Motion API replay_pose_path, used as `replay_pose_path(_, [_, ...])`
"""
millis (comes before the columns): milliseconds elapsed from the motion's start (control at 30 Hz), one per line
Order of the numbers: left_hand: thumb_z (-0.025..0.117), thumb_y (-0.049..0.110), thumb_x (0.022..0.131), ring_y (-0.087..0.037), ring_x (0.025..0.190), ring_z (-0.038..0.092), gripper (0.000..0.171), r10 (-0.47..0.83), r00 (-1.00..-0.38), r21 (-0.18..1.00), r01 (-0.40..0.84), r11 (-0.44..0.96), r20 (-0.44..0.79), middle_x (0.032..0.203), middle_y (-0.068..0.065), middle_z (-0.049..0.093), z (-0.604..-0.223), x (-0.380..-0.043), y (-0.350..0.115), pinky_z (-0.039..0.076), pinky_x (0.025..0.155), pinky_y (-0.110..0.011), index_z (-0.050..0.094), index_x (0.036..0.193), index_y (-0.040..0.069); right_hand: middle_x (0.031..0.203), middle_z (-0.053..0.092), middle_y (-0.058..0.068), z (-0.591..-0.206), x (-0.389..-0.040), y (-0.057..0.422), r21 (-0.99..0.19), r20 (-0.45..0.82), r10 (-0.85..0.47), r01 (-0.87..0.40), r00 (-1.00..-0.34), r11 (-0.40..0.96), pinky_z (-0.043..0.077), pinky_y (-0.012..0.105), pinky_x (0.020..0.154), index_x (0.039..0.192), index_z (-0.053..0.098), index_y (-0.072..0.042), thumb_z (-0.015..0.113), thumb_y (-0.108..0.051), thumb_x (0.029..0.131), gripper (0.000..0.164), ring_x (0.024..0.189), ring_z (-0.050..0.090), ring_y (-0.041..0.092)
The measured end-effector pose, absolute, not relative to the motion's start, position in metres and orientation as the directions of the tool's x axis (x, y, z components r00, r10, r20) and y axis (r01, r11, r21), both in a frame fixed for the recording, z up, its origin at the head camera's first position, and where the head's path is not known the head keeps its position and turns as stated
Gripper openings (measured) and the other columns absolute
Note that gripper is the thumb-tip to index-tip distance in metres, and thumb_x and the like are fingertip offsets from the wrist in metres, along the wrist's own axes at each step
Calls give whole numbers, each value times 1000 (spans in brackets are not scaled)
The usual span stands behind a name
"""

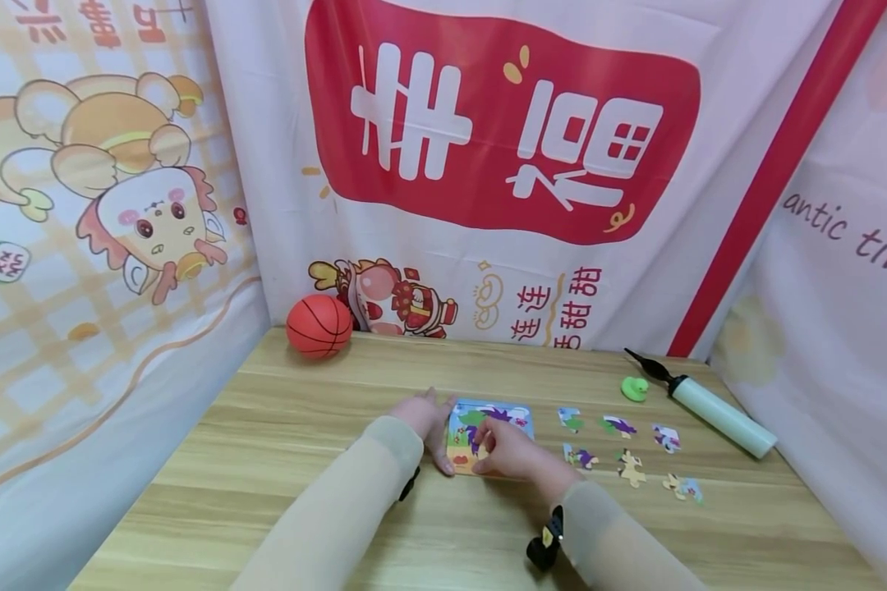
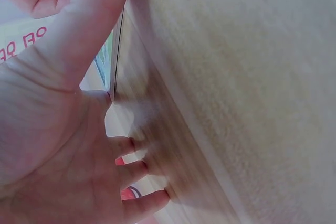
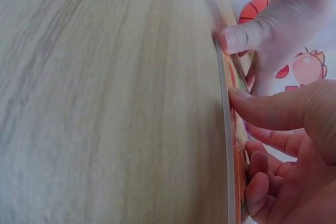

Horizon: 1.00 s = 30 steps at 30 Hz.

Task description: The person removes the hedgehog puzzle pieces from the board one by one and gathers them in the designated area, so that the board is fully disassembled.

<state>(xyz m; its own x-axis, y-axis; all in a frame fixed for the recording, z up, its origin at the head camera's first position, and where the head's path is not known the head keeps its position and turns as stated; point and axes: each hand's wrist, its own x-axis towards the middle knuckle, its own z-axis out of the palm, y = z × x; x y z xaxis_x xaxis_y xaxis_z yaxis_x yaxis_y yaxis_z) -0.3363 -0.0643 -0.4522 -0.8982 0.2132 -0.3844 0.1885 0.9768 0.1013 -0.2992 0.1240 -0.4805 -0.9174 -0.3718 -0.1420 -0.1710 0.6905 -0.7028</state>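
A colourful jigsaw puzzle board lies flat on the wooden table in front of me. My left hand rests at its left edge, fingers spread toward the back and thumb at the near left corner. Over the right part of the board is my right hand. Its thumb touches the board near the front edge, and its index finger reaches farther in, the other fingers bent beneath the palm. No piece shows between thumb and index finger. Several loose puzzle pieces lie to the right of the board.
At the back left corner of the table sits a red toy basketball. A green rubber duck and a pale green hand pump with a black nozzle are at the back right. Printed cloth walls hang behind and on both sides.
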Motion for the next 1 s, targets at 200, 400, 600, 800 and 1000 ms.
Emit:
replay_pose_path(200, [89, 64, 44, -37, 147, 15, 139, 221, -897, 146, 177, 973, -383, 163, -15, 11, -446, -332, -65, 27, 111, -56, 19, 159, 31, 91, 57, 6, -479, -301, 121, -705, -153, -347, -145, -925, 695, 46, 38, 73, 102, 60, -11, 85, -9, 77, 36, 81, 54, 22])
replay_pose_path(400, [89, 60, 50, -39, 147, 14, 133, 220, -895, 174, 163, 971, -388, 164, -15, 9, -442, -331, -66, 28, 109, -59, 19, 159, 32, 90, 57, 6, -480, -303, 120, -716, -139, -340, -143, -930, 684, 46, 38, 74, 100, 59, -11, 86, -7, 75, 37, 81, 53, 23])
replay_pose_path(600, [89, 62, 49, -38, 147, 12, 134, 225, -894, 179, 166, 970, -388, 164, -15, 7, -444, -330, -67, 27, 110, -60, 17, 159, 33, 88, 57, 6, -481, -300, 122, -750, -111, -354, -155, -929, 643, 47, 35, 67, 98, 57, -9, 82, -11, 81, 30, 77, 53, 22])
replay_pose_path(800, [89, 61, 52, -38, 147, 13, 131, 218, -894, 168, 164, 972, -392, 164, -15, 9, -439, -325, -65, 27, 110, -58, 20, 159, 32, 84, 58, 7, -482, -297, 122, -832, -85, -294, -94, -952, 547, 45, 31, 61, 92, 59, -6, 68, -4, 91, 10, 75, 54, 21])
replay_pose_path(1000, [88, 60, 52, -39, 147, 14, 130, 216, -897, 182, 155, 971, -386, 164, -16, 9, -441, -324, -65, 27, 111, -58, 20, 159, 31, 82, 65, 6, -483, -298, 127, -882, -99, -271, -42, -957, 469, 46, 30, 61, 90, 60, -3, 67, -1, 91, 8, 72, 56, 20])
